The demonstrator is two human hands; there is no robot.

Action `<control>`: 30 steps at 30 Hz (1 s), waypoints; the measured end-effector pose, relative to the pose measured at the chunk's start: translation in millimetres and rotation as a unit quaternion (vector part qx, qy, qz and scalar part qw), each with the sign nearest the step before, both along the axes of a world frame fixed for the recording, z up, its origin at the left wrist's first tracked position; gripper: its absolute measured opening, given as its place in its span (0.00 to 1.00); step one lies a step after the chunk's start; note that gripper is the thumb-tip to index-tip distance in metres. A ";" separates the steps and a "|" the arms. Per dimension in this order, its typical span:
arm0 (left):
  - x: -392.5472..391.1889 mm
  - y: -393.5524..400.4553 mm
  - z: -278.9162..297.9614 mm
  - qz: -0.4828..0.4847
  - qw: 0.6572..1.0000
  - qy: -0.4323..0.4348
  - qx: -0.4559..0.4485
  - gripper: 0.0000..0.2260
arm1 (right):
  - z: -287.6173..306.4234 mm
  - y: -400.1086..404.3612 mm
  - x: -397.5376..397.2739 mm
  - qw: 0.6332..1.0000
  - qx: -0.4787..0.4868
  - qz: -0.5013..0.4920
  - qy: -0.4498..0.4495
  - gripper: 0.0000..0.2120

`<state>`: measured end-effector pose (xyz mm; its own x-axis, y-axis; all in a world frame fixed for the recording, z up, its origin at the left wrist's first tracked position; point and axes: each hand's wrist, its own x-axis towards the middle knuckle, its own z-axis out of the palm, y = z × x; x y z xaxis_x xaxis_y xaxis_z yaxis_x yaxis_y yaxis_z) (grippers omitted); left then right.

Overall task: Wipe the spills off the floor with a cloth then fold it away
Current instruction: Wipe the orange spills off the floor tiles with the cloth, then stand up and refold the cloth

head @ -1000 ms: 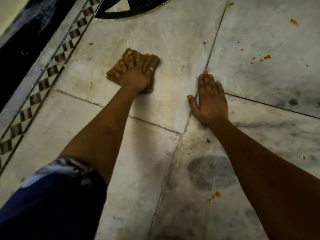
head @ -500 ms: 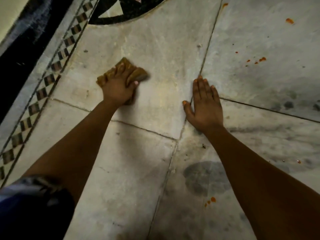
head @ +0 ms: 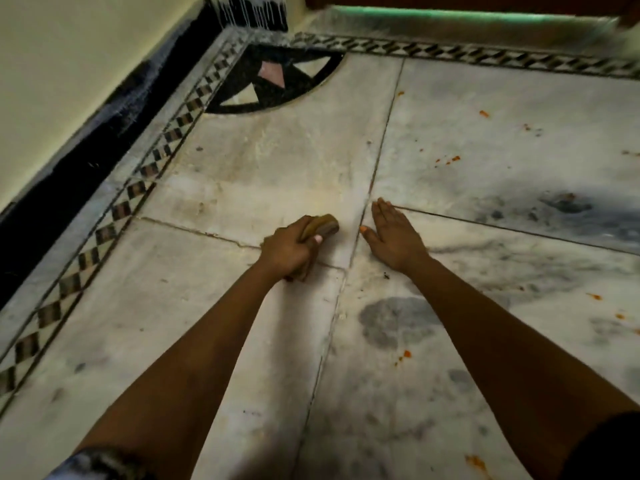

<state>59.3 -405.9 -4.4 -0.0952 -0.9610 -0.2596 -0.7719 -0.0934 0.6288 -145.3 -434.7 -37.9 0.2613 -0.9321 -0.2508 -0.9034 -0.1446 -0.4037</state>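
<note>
My left hand point(head: 289, 249) grips a bunched brown cloth point(head: 322, 226) and presses it on the marble floor point(head: 263, 174) at a tile joint. Most of the cloth is hidden under the fist; one end sticks out ahead of the fingers. My right hand point(head: 394, 233) lies flat on the floor just to the right, fingers together, palm down, holding nothing. Orange spill spots dot the floor: a small cluster point(head: 448, 160) to the far right, one blob point(head: 405, 355) near my right forearm, and another point(head: 476, 462) at the bottom edge.
A patterned border strip point(head: 114, 216) runs along the left by a black skirting point(head: 69, 181) and cream wall. A black inlay point(head: 273, 81) fills the far corner. Dark grey smudges point(head: 394, 320) mark the tiles on the right. A threshold point(head: 450, 19) lies at the back.
My left hand has dragged the cloth back toward me and rightward, close to the right hand, and bunched it tighter. The view has tilted up, showing the wall corner. The right hand stays planted.
</note>
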 end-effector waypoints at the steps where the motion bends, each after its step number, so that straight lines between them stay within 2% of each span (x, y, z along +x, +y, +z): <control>1: -6.7 5.3 9.8 0.029 0.997 0.065 0.004 0.18 | 8.1 9.7 -3.5 1.000 -0.009 -0.013 -0.020 0.29; 3: -27.0 14.9 29.1 0.085 0.979 0.185 0.021 0.14 | 26.5 31.0 -15.6 0.997 -0.025 -0.049 -0.059 0.28; 5: -52.9 19.4 44.2 0.118 0.955 0.267 0.043 0.12 | 41.7 50.7 -29.6 0.992 -0.034 -0.087 -0.088 0.27; 8: -93.8 21.5 64.4 0.132 0.922 0.351 0.099 0.14 | 61.0 76.7 -46.6 0.977 -0.026 -0.157 -0.144 0.26; 11: -128.6 23.4 82.9 0.121 0.891 0.411 0.151 0.11 | 79.0 96.3 -63.6 0.956 0.000 -0.202 -0.214 0.25; 13: -142.4 21.4 91.0 0.132 0.880 0.426 0.163 0.11 | 93.8 105.9 -76.1 0.938 0.016 -0.229 -0.259 0.24; 18: -178.9 14.1 113.1 0.133 0.882 0.411 0.188 0.13 | 129.8 105.5 -112.5 0.872 0.055 -0.319 -0.367 0.24; 22: -197.8 7.9 133.3 0.137 0.864 0.441 0.202 0.09 | 150.5 90.8 -119.7 0.839 0.063 -0.331 -0.427 0.20; 24: -205.6 5.7 141.1 0.151 0.864 0.441 0.191 0.09 | 160.6 89.0 -118.8 0.829 0.064 -0.334 -0.445 0.18; 30: -226.3 6.6 176.4 0.178 0.877 0.404 0.190 0.11 | 189.6 85.8 -125.4 0.830 0.083 -0.345 -0.431 0.20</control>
<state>-167.0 -399.3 172.0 -0.1076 -0.8257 -0.5537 0.0306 -0.5594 0.8283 -270.7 -348.9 151.7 -0.1709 -0.9059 -0.3875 -0.1137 0.4088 -0.9055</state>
